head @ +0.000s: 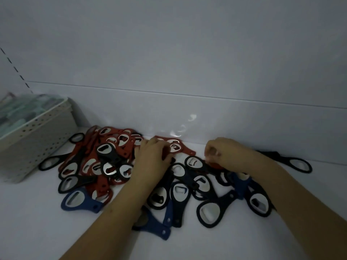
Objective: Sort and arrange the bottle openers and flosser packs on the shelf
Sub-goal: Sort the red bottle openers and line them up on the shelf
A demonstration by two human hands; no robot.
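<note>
While a white perforated plastic basket (39, 136) of blurred flosser packs (22, 109) stands left, the left hand (152, 156) and right hand (223, 152) each pinch red openers amid the heaped red, black and blue bottle openers (116, 166) on the white shelf (244, 241).

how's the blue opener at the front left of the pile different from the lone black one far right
The blue bottle opener has a blue frame and touches the pile's edge; the black bottle opener has a black frame and lies apart near the back wall. Both lie flat on the shelf, each with a metal insert.
</note>
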